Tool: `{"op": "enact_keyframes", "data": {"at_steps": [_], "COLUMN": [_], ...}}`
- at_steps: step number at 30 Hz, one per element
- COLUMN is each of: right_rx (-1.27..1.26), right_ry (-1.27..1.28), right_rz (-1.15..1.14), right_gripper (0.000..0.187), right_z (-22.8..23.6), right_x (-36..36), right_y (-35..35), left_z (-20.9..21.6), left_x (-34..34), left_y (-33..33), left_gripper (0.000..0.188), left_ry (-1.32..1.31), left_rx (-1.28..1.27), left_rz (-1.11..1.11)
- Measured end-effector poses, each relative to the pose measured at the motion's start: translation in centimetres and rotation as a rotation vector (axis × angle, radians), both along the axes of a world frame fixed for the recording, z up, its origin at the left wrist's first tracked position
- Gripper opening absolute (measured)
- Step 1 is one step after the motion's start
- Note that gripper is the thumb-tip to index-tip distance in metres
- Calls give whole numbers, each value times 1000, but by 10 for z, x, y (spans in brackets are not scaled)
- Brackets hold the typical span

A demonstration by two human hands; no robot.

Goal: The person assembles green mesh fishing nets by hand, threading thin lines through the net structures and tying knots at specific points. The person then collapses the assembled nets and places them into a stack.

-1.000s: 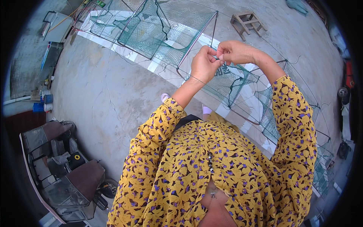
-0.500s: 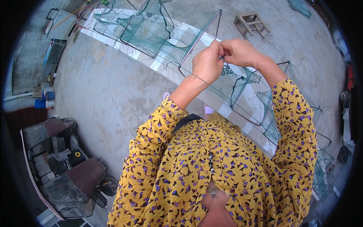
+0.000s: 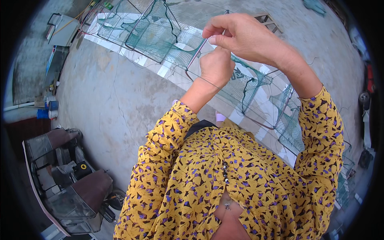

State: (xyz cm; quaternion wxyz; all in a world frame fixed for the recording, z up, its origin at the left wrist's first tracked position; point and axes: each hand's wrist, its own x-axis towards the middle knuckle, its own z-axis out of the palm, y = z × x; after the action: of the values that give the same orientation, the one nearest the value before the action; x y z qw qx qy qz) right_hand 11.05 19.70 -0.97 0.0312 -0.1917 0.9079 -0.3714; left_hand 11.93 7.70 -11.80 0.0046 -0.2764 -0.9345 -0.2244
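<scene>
My left hand [image 3: 216, 69] is closed in a fist above the green netting, with whatever it grips hidden inside the fingers. Just above and to its right, my right hand [image 3: 250, 38] bends over, its thumb and fingertips brought close together; anything between them is too small to make out. Below both hands stretches a long green net trap [image 3: 154, 38] with dark metal frames, running from the far left toward the near right. One frame bar [image 3: 196, 56] rises just left of my left hand. Thin cords pass near my left wrist.
White sheeting [image 3: 164, 71] lies on the concrete floor [image 3: 96, 88] under the net. A wooden stool [image 3: 270, 22] is partly behind my right hand. A three-wheeled vehicle [image 3: 76, 180] stands at the left. Blue containers [image 3: 43, 113] sit by the left wall.
My right hand has lifted away from my left and turned over, now higher and nearer, covering part of the stool. The left hand has dropped slightly and stays closed.
</scene>
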Motion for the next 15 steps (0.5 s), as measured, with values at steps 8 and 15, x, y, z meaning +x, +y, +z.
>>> {"op": "enact_keyframes", "data": {"at_steps": [8,15], "right_rx": [304,-716], "right_ry": [-27,-371], "right_rz": [8,98], "right_gripper": [22,31], "right_z": [-24,-13], "right_x": [4,-3], "right_y": [-68,-39], "left_z": [1,-31], "left_x": [-7,-20], "left_y": [4,11], "left_gripper": [15,18], "left_ry": [-167,-149], "left_rx": [254,508], "left_rz": [-66,-36]}}
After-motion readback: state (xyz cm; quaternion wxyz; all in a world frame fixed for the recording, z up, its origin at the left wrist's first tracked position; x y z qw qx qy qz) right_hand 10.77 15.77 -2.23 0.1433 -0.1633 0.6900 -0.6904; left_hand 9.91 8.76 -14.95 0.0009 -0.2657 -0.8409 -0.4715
